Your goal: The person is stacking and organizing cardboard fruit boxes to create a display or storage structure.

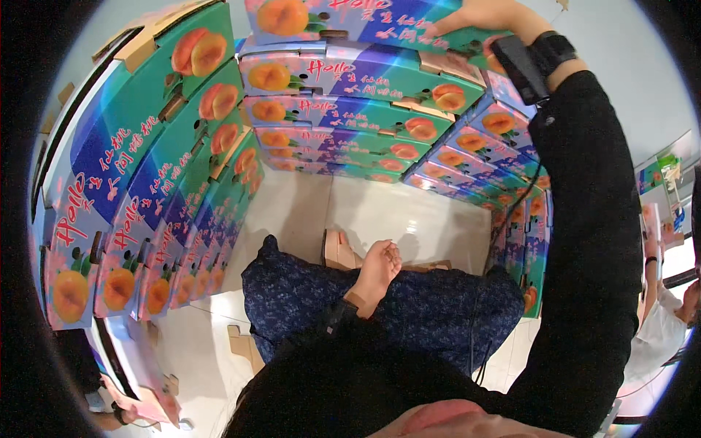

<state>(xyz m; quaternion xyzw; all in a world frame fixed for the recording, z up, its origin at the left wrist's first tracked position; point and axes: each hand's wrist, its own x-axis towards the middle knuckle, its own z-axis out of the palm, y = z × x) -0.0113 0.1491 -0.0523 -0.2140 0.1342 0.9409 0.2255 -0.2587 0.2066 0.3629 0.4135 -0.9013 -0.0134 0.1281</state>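
My right hand (496, 17) is at the top of the middle stack, its digits lying over the front of the uppermost fruit box (358, 20). That cardboard box is green and blue with peach pictures; part of my hand is cut off by the picture's edge. A black device (520, 69) is strapped to my right wrist. Low in front of my body, my left hand (377, 271) is loosely closed with its fingers curled, and nothing shows in it. Below the top box lie several matching fruit boxes (358, 77) in one pile.
On the left rises another tall stack of fruit boxes (139, 171), and a third stack (475, 146) stands at the right. Pale glossy floor (307, 201) lies between them. Dark blue patterned cloth (438, 306) covers my lap. A person in a white top (661, 332) is at the far right.
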